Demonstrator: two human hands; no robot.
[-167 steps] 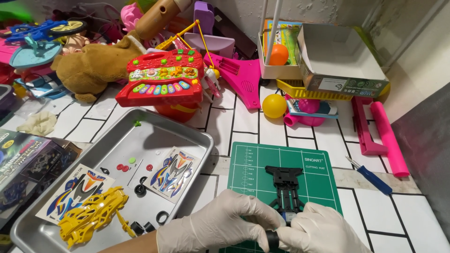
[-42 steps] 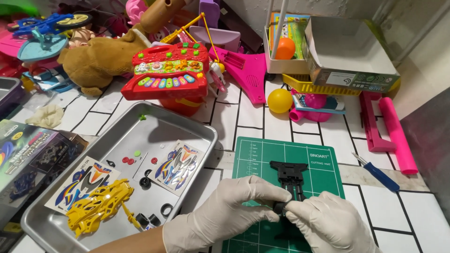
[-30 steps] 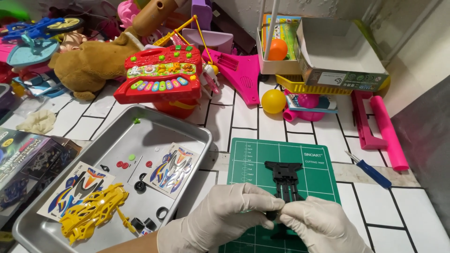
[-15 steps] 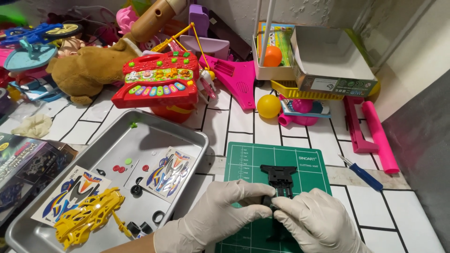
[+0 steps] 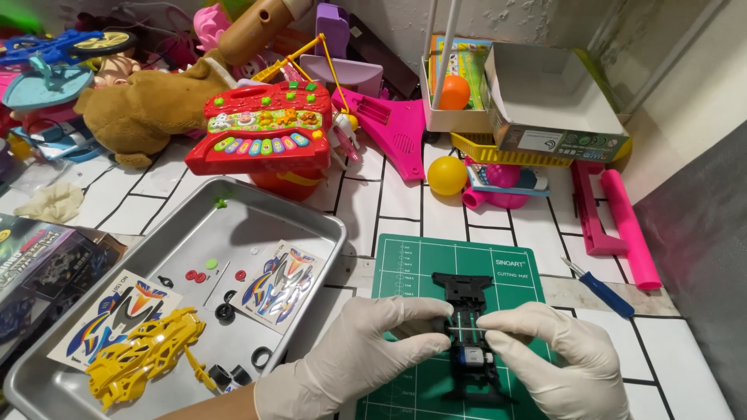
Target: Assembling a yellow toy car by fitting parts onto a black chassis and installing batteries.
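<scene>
A black plastic toy-car chassis (image 5: 467, 334) lies on the green cutting mat (image 5: 412, 264) at the near edge of the white tiled bench (image 5: 405, 194), its long axis running near to far. A thin silver metal axle (image 5: 465, 330) is held across it, left to right, square to that axis and roughly at mid-length. The left gloved hand (image 5: 366, 362) pinches the axle's left end between thumb and fingertips, grip closed; the right gloved hand (image 5: 556, 358) pinches the right end the same way, grip closed on the axle. Both hands sit equally close, one on each side of the chassis. Just near of the axle a small blue-and-white motor (image 5: 472, 356) is seated in the chassis.

Whether the axle already sits in the chassis slots or is held just above them cannot be told; it looks like touching, but the fingers cover both ends. The near end of the chassis is partly covered by the right hand and lies close to the frame edge. Both wrists are cropped.

Left of the mat a grey metal tray (image 5: 156, 241) holds a yellow plastic car body (image 5: 144, 364), sticker sheets (image 5: 280, 284), small black tyres (image 5: 226, 313) and red bits. A blue-handled screwdriver (image 5: 603, 281) lies right of the mat, well apart from the hands. Toys crowd the far side.
</scene>
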